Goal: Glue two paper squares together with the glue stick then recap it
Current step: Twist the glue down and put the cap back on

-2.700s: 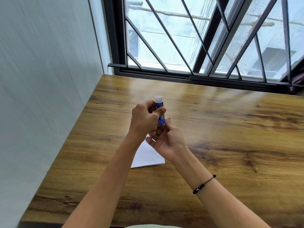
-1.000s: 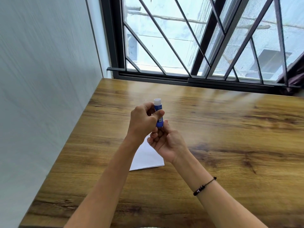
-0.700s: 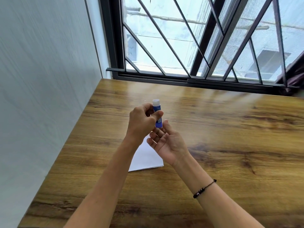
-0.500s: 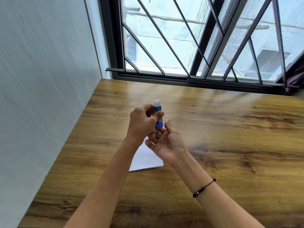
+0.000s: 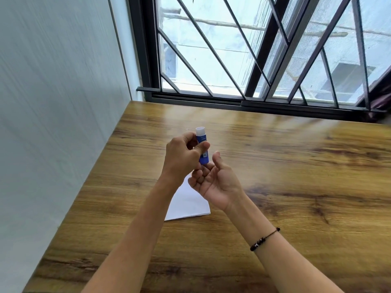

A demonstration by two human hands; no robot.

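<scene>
My left hand (image 5: 183, 158) is closed around a blue glue stick (image 5: 202, 149) and holds it upright above the table, its white top end pointing up. My right hand (image 5: 215, 182) lies palm up just below and to the right. Its fingertips reach the stick's lower end and its thumb stands apart from the stick. White paper squares (image 5: 188, 205) lie flat on the wooden table (image 5: 296, 187) under both hands, partly hidden by my left forearm. I cannot tell whether the white top is a cap.
A pale wall runs along the table's left edge. A black barred window frame (image 5: 243, 102) closes off the far edge. A dark beaded bracelet (image 5: 264, 240) sits on my right wrist.
The glue stick stays upright in my left hand at nearly the same spot. My right thumb has come away from the stick's base and the right palm has opened upward.
</scene>
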